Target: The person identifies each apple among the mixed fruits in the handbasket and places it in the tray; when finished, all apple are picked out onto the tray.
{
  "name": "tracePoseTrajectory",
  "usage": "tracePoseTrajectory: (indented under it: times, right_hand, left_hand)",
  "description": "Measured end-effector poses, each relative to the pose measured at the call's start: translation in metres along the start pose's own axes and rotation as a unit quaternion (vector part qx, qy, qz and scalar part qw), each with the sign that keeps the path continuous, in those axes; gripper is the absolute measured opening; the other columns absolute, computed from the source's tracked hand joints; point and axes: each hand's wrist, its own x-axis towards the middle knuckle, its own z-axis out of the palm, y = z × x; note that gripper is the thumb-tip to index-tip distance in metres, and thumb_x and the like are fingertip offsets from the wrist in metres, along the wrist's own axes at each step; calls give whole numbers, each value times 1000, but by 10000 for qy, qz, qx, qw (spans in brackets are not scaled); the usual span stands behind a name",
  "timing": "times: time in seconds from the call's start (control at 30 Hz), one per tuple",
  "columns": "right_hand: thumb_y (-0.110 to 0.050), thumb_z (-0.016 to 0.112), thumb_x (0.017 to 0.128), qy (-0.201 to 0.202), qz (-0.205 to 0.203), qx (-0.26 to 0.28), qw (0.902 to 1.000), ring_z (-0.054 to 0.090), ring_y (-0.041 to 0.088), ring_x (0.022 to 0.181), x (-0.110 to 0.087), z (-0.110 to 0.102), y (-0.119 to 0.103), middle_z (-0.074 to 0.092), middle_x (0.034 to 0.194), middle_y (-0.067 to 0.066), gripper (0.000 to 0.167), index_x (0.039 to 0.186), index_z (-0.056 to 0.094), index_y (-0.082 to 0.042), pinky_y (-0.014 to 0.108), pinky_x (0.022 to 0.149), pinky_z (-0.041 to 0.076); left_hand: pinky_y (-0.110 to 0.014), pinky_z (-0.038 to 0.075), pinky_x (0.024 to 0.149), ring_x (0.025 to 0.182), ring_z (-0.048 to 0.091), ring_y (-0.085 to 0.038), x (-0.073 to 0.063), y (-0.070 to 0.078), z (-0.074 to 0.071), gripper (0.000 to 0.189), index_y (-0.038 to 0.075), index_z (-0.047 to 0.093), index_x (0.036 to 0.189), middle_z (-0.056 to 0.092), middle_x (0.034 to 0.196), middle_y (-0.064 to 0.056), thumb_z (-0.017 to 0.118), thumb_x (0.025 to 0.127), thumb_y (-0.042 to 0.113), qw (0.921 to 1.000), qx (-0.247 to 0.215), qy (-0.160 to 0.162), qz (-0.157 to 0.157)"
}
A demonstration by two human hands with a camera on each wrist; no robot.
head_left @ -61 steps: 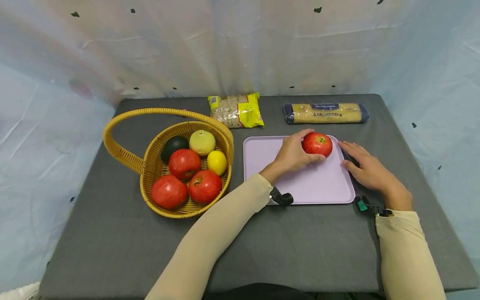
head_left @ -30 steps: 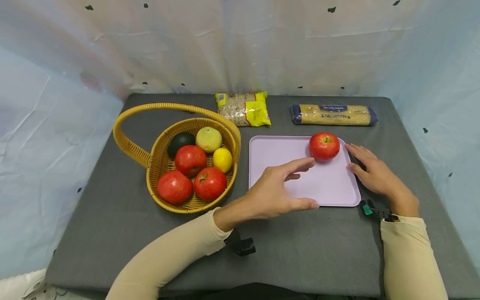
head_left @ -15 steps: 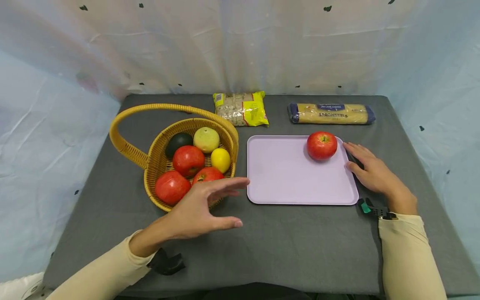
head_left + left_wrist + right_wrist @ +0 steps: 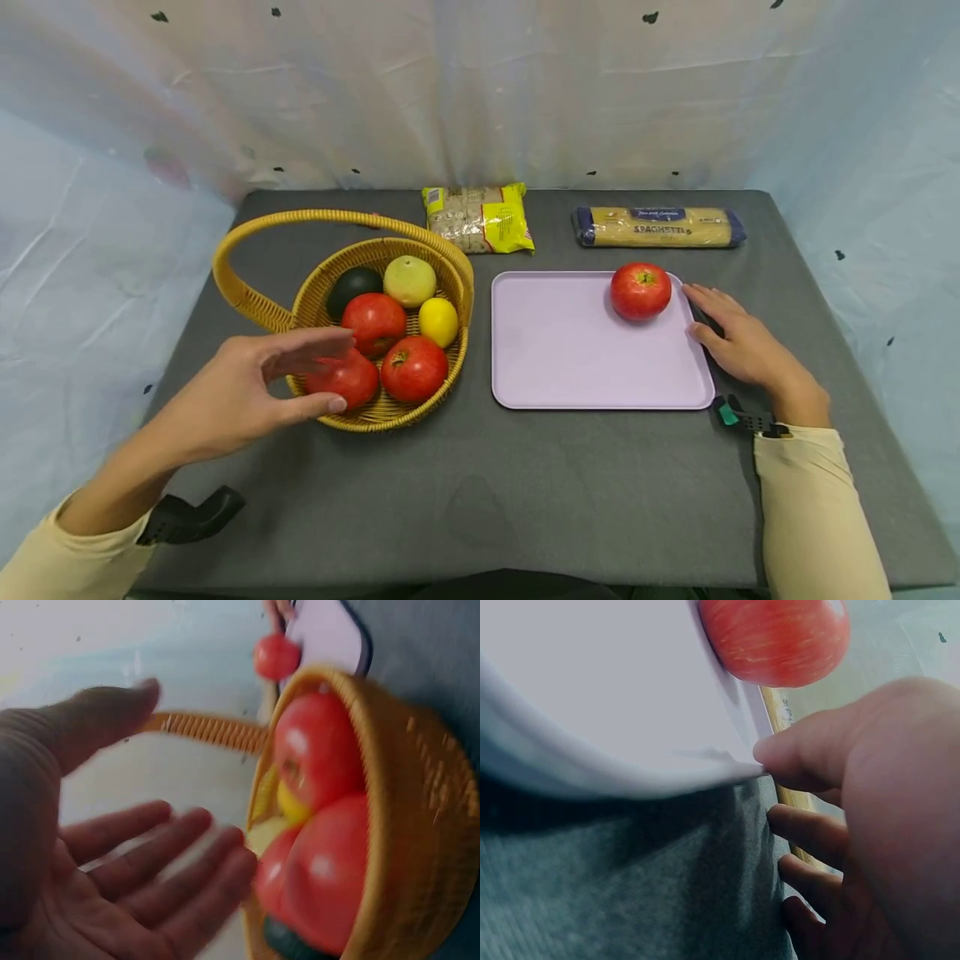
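My left hand (image 4: 247,396) hovers at the front left of the yellow wicker basket (image 4: 382,421), thumb and fingers spread apart with nothing between them. In the head view its fingertips overlap the nearest red apple (image 4: 352,379) in the basket. Other fruit there includes two more red apples (image 4: 414,369), a yellow lemon (image 4: 438,322), a pale green round fruit (image 4: 409,282) and a dark green avocado-like fruit (image 4: 352,289). My right hand (image 4: 738,342) rests at the right edge of the lilac tray (image 4: 592,367), its thumb at the rim. One red apple (image 4: 641,292) sits in the tray's far right corner.
Behind the tray lies a packet of spaghetti (image 4: 660,227). A yellow-and-clear bag (image 4: 478,220) of pale dry food lies behind the basket. The basket's tall handle (image 4: 255,304) leans out to the left. Grey cloth (image 4: 525,492) covers the table.
My left hand has let go of the apple on the tray and swung left, across to the front of the basket. The right hand stays at the tray's edge.
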Motion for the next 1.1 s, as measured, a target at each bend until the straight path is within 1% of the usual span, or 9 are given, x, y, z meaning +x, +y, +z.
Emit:
tracePoseTrajectory:
  times: [0.1, 0.13, 0.27, 0.37, 0.47, 0.67, 0.87, 1.0, 1.1]
  right_hand:
    - [-28, 52, 116, -9, 44, -23, 10000, 8, 55, 166, 0, -1, 0, 18, 179, 29, 72, 177, 17, -15, 81, 128, 10]
    - [-28, 52, 116, -14, 53, -28, 10000, 8, 55, 166, 0, -1, -1, 18, 179, 29, 72, 177, 17, -15, 81, 128, 10]
    - [-29, 53, 116, -50, 115, -23, 9999, 7, 54, 167, 0, -2, -1, 17, 180, 28, 73, 177, 16, -15, 79, 129, 9]
    - [-29, 52, 116, -48, 103, 4, 9999, 6, 54, 167, 0, -2, -1, 17, 180, 28, 73, 177, 16, -16, 80, 128, 9]
    - [-28, 52, 116, -24, 57, 7, 10000, 7, 54, 167, 0, -1, -1, 17, 180, 29, 72, 177, 16, -16, 81, 128, 9]
    - [-26, 54, 115, 5, 59, 3, 10000, 10, 54, 167, 0, 0, -2, 19, 180, 28, 72, 177, 19, -17, 80, 128, 12]
    - [-28, 52, 116, 5, 48, 13, 10000, 8, 56, 166, -1, 0, 0, 18, 179, 30, 71, 177, 17, -16, 80, 128, 10]
    - [-29, 53, 116, 5, 71, 10, 10000, 9, 54, 167, -1, 0, 0, 18, 180, 28, 72, 177, 18, -17, 80, 128, 11]
    - [-29, 53, 116, 5, 79, -1, 10000, 10, 54, 166, -1, 0, -1, 19, 180, 28, 72, 177, 18, -16, 80, 128, 11]
  left_hand:
    - [-8, 54, 88, 111, 80, -18, 1, -7, -10, 62, 20, 70, 147, 78, 135, -5, 93, 91, 30, 9985, 447, 126, -284]
    - [-9, 55, 88, 112, 80, -21, 1, -9, -13, 62, 18, 70, 147, 78, 134, -7, 92, 92, 33, 9975, 566, 109, -403]
    - [-32, 65, 92, 116, 78, -31, 8, -14, -16, 67, 10, 66, 150, 77, 135, -14, 88, 95, 41, 9930, 824, -208, -815]
    - [-51, 65, 93, 115, 78, -34, 16, -17, -12, 71, 2, 62, 151, 76, 135, -20, 84, 98, 43, 9900, 967, -484, -908]
    - [-55, 64, 91, 112, 78, -33, 24, -20, -5, 75, -3, 62, 150, 77, 131, -22, 82, 99, 47, 9869, 1228, -623, -840]
    - [-44, 61, 80, 94, 74, -21, 38, -22, 9, 76, -7, 65, 145, 81, 112, -12, 85, 95, 47, 9805, 1647, -770, -746]
    - [-34, 56, 68, 75, 66, -14, 47, -20, 16, 59, 1, 74, 120, 73, 89, 0, 88, 91, 51, 9729, 1774, -1236, -820]
    - [-32, 54, 66, 73, 63, -13, 50, -19, 17, 54, 5, 70, 110, 70, 85, 1, 90, 88, 51, 9714, 1732, -1419, -795]
    - [-32, 53, 66, 73, 63, -13, 51, -19, 17, 56, 5, 69, 112, 70, 87, 0, 92, 86, 49, 9716, 1729, -1430, -750]
